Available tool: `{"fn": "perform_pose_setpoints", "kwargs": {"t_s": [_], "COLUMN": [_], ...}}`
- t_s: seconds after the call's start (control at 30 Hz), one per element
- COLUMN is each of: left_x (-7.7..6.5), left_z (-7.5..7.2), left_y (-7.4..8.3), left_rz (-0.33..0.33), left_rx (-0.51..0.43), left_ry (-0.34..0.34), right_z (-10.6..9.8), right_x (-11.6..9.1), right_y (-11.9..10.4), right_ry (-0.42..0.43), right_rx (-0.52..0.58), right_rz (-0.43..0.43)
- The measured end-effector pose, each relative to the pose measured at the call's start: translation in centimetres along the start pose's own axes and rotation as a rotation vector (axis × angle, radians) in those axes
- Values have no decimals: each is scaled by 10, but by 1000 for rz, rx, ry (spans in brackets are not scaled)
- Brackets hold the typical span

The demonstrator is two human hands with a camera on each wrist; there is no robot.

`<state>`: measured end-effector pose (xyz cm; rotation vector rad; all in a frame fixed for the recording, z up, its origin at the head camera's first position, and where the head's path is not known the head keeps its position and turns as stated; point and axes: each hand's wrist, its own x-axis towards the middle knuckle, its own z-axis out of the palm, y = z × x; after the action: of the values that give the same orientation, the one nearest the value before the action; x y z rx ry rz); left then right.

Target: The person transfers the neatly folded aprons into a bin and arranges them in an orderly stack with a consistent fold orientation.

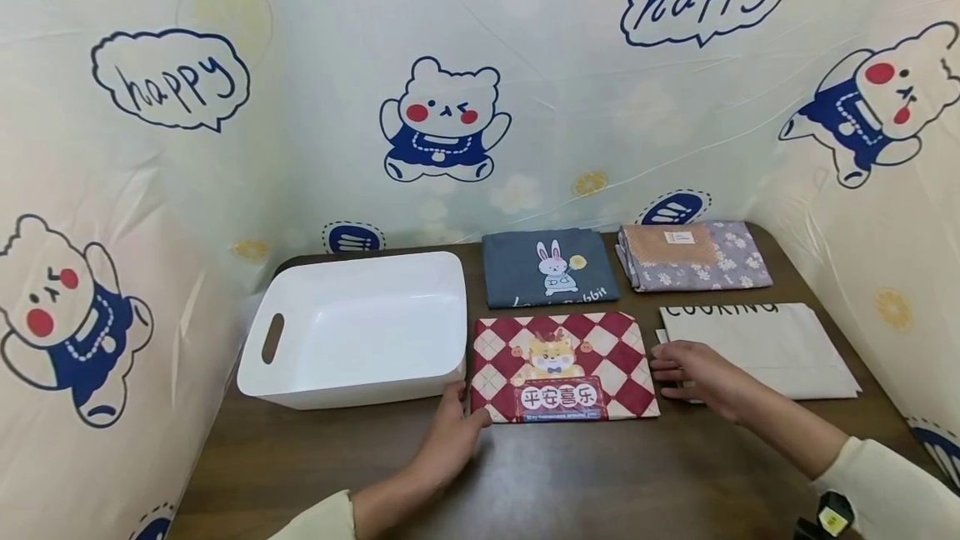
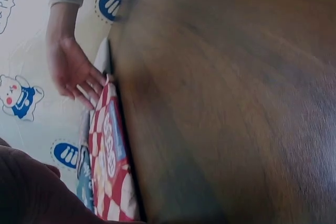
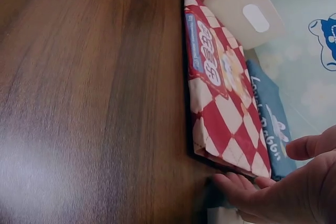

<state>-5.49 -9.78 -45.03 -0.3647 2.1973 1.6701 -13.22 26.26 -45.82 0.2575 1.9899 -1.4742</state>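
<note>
A folded red-and-cream diamond-check cloth with a printed cartoon animal lies flat on the table. At its left edge is my left hand, thumb by the near left corner, between the cloth and a white plastic box. My right hand reaches to the cloth's right edge with fingers extended. In the right wrist view, the right hand has its thumb spread above the cloth's end and its fingers low beside it. Whether either hand touches the cloth is hard to tell.
Behind the check cloth lies a folded dark teal cloth with a rabbit. A folded purple floral cloth sits at the back right. A folded white cloth lettered COOKING lies under and beyond the right hand. Printed curtains surround the wooden table.
</note>
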Motion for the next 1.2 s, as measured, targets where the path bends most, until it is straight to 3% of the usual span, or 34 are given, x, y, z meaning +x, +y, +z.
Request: {"fn": "perform_pose_setpoints", "kwargs": {"t_s": [0.23, 0.37, 0.6, 0.73, 0.93, 1.2], "left_x": [4, 5, 10, 13, 15, 20], "left_z": [10, 12, 7, 4, 3, -2], "left_y": [2, -4, -15, -16, -16, -9], "left_rz": [-68, -90, -184, -248, -204, -193], "left_rx": [-86, -128, -224, -243, -300, -368], "left_ry": [82, 88, -7, -38, -84, -161], "right_z": [9, 11, 13, 15, 16, 11], "right_x": [5, 4, 4, 5, 3, -3], "right_y": [0, 0, 3, 6, 11, 8], "right_ry": [11, 11, -30, -6, -32, -38], "right_rx": [13, -6, -75, -61, 18, 12], "right_rz": [29, 65, 70, 85, 66, 20]}}
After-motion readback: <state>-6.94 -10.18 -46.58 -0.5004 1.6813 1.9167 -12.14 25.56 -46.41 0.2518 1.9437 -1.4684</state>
